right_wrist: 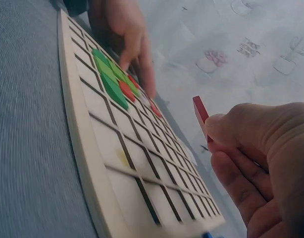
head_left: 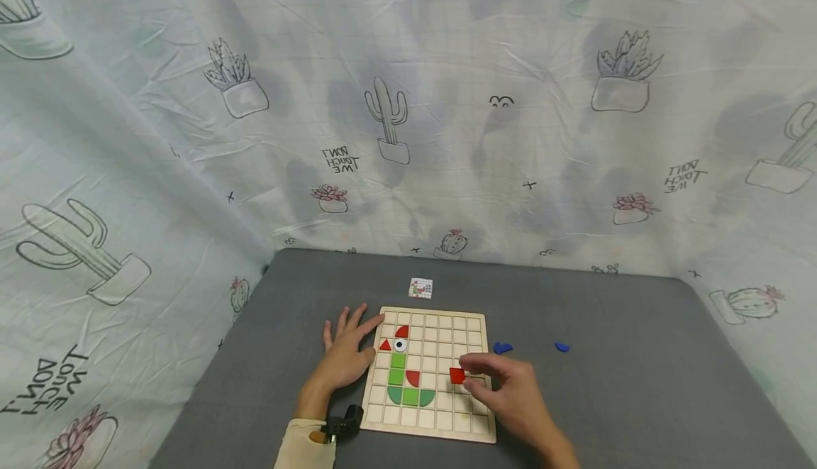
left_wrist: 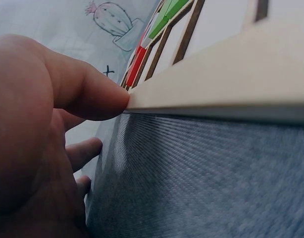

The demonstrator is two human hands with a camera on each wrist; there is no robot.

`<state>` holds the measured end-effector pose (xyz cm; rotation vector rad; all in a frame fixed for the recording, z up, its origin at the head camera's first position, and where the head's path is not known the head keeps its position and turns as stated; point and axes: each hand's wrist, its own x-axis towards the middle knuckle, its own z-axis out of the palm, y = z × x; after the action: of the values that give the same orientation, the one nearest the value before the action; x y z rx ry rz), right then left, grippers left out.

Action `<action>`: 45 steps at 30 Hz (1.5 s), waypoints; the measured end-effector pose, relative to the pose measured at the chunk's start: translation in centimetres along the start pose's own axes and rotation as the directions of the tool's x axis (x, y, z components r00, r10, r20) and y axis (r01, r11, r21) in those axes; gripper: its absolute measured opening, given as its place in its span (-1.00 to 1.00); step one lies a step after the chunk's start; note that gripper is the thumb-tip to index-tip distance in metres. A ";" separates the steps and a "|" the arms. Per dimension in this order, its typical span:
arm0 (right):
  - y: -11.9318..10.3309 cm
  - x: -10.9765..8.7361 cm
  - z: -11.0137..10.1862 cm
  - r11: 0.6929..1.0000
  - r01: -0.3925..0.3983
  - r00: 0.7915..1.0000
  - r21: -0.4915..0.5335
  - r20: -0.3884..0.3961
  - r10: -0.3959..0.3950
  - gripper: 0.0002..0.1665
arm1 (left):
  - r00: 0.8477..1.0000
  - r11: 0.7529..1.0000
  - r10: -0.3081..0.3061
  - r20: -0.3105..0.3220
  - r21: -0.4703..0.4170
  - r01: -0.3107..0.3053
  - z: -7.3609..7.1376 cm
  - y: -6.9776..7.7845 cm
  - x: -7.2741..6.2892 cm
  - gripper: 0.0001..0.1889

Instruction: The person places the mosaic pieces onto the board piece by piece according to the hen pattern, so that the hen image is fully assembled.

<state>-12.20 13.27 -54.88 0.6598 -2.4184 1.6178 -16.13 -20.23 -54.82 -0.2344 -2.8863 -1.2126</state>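
Note:
A wooden grid board (head_left: 440,423) lies on the table with flat coloured pieces set in its left columns. Among them are a red triangle (head_left: 385,345), a round eye piece (head_left: 400,345), green squares (head_left: 397,376), red quarter-circles (head_left: 413,378) and green quarter-circles (head_left: 427,397). Over the board's right side, my right hand (head_left: 513,391) pinches a red square tile (head_left: 457,375) between thumb and forefinger; the right wrist view shows this tile (right_wrist: 200,113) edge-on, raised above the grid. At the board's left edge rests my left hand (head_left: 345,359), fingers spread, thumb (left_wrist: 100,91) against the rim.
Two small blue pieces, one nearer (head_left: 502,348) and one farther (head_left: 562,347), lie right of the board. Behind it is a small picture card (head_left: 420,288) with a coloured pattern. A cactus-print curtain (head_left: 447,135) encloses the grey table (head_left: 613,384).

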 end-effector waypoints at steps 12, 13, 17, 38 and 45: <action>-0.2 1.3 3.0 0.997 -0.055 0.992 -0.051 0.108 0.060 -0.61 | 1.000 1.000 -0.001 -0.010 0.010 0.002 0.1 0.3 0.2 -0.30; -0.1 1.4 3.2 0.997 -0.051 0.992 -0.058 0.113 0.057 -0.62 | 1.000 1.000 -0.001 -0.009 0.008 0.001 0.1 0.3 0.2 -0.30; 0.0 1.5 3.8 0.995 -0.019 0.992 -0.097 0.119 0.030 -0.63 | 1.000 1.000 -0.002 -0.009 0.008 0.002 0.1 0.3 0.1 -0.29; -0.4 2.0 5.2 0.982 0.063 0.996 -0.180 0.075 -0.050 -0.60 | 1.000 1.000 0.002 -0.012 0.001 -0.002 0.1 0.2 0.1 -0.29; -0.4 1.8 5.0 0.980 0.074 0.997 -0.184 0.033 -0.070 -0.61 | 1.000 1.000 0.002 -0.012 -0.001 -0.002 0.1 0.1 0.1 -0.29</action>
<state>-13.08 8.09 -55.91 0.7304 -2.4926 1.3453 -16.19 -20.11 -54.78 -0.2292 -2.8743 -1.2105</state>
